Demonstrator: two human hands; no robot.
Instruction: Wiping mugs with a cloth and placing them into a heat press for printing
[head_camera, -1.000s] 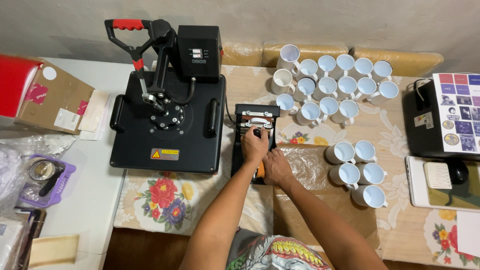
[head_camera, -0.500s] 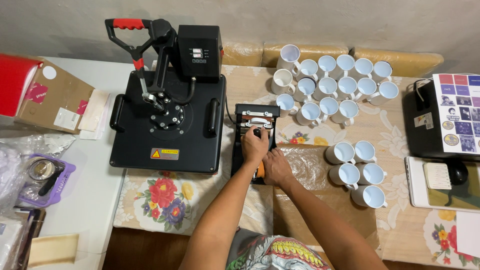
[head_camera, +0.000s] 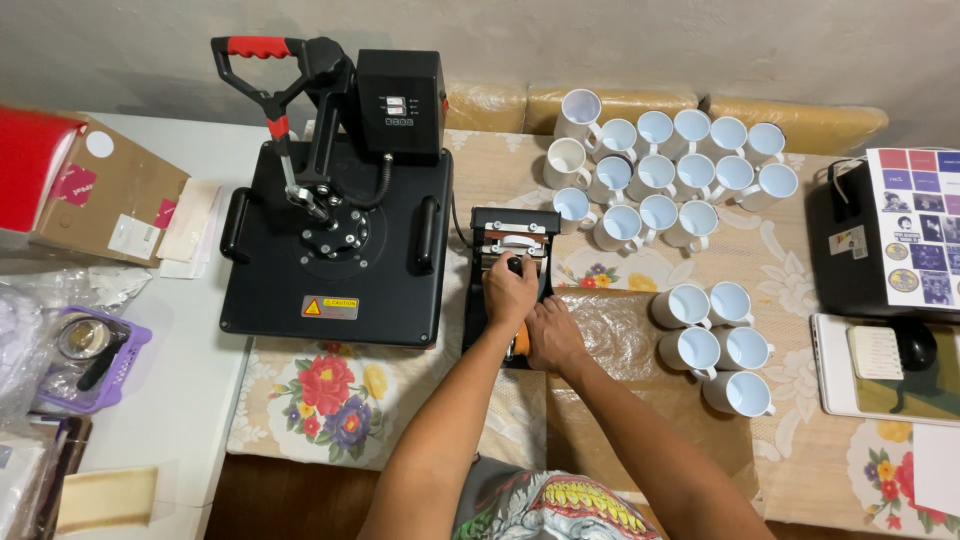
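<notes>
The counter (head_camera: 780, 270) looks just as it did a moment ago; nothing has moved. The big black heat press (head_camera: 335, 240) sits on the left, white mugs (head_camera: 670, 170) on the right. Between them is the small mug press (head_camera: 512, 275). The left hand (head_camera: 510, 290) stays closed on its knob, the right hand (head_camera: 553, 335) stays wrapped around its near end

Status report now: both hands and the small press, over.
Left hand gripping black knob on mug press. Right hand at its orange-handled near end. White mugs close right, not touching.

Floral-clothed table (head_camera: 330, 400) bears heat press (head_camera: 335, 240), white mugs (head_camera: 660, 170).
</notes>
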